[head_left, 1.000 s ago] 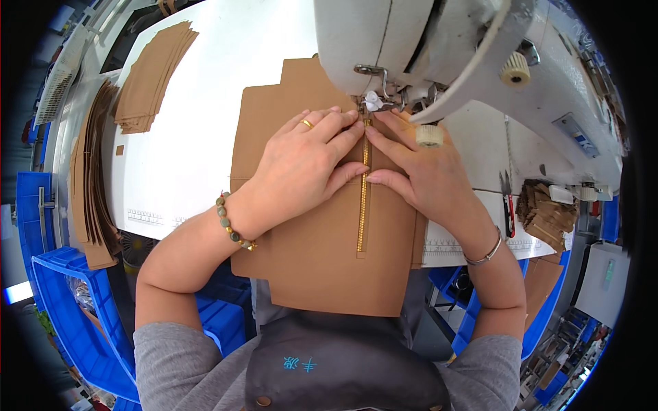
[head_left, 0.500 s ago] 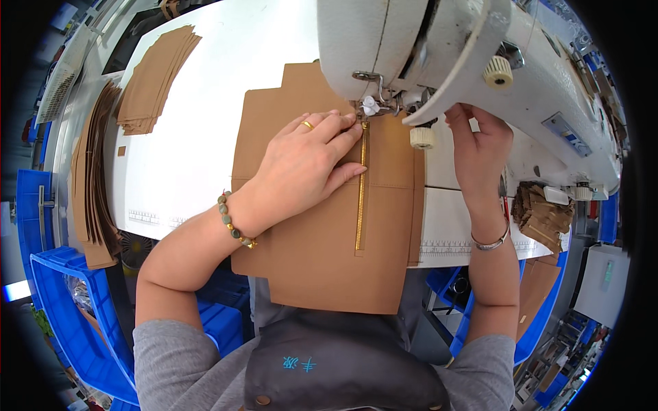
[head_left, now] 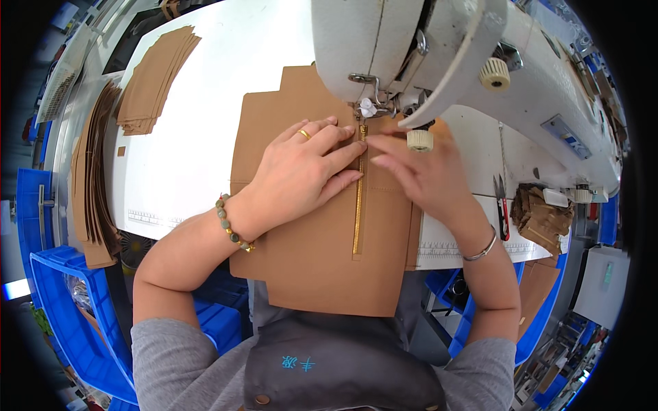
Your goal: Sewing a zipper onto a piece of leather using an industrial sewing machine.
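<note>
A brown leather-like panel (head_left: 322, 274) lies under the needle area of a white sewing machine (head_left: 466, 75), its near edge hanging past the table front. A gold metal zipper (head_left: 357, 219) runs lengthwise in it. My left hand (head_left: 305, 161) rests flat on the panel, left of the zipper, with fingertips at its edge just below the presser foot (head_left: 363, 113). My right hand (head_left: 428, 168) hovers over the panel's right side, partly blurred; its thumb and forefinger point at the zipper and stand apart, and nothing shows between them. The machine hides some of its other fingers.
Stacks of brown pieces (head_left: 154, 82) and longer strips (head_left: 92, 185) lie at left on the white table (head_left: 226, 41). Red-handled snips (head_left: 504, 209) and a heap of brown scraps (head_left: 541, 216) lie at right. Blue bins (head_left: 79, 308) stand below the table.
My right hand has come left and nearer from behind the machine arm to beside the zipper, uncovering the snips. The panel has shifted very slightly; my left hand stays on it.
</note>
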{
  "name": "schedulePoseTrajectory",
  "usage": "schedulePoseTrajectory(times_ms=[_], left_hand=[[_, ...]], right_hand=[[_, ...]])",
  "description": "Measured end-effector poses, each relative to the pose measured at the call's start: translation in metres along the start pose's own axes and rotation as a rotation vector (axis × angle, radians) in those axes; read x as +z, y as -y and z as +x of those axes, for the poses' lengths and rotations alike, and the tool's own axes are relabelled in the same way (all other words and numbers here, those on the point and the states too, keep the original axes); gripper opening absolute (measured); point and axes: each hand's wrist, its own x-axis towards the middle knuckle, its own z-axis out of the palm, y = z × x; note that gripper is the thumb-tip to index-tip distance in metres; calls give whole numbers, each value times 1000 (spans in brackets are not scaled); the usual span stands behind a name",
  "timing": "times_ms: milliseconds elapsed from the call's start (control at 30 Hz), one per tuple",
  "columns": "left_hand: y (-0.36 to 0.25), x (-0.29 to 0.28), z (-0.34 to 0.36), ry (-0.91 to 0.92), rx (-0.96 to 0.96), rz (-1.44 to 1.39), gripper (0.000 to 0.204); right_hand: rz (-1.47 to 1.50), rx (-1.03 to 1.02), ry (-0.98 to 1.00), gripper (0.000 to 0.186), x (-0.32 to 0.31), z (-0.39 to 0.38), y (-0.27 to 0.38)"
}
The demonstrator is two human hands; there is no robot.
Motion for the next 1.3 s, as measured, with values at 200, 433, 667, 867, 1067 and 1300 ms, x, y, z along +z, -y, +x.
schedulePoseTrajectory(times_ms=[200, 433, 667, 867, 1067, 1300], left_hand=[[1, 0, -1, 12, 2, 5, 42], [1, -4, -2, 37, 1, -12, 49], [8, -1, 2, 21, 7, -16, 50], [11, -1, 5, 26, -1, -22, 52], [11, 0, 6, 10, 3, -28, 52], [14, -1, 8, 4, 5, -34, 51]], right_hand=[[-186, -58, -47, 39, 13, 0, 5], [-178, -86, -2, 40, 8, 0, 8], [-189, -96, -15, 39, 8, 4, 6], [-166, -73, 3, 40, 7, 4, 4], [-155, -82, -22, 39, 10, 5, 3], [-215, -65, 27, 43, 7, 4, 1]])
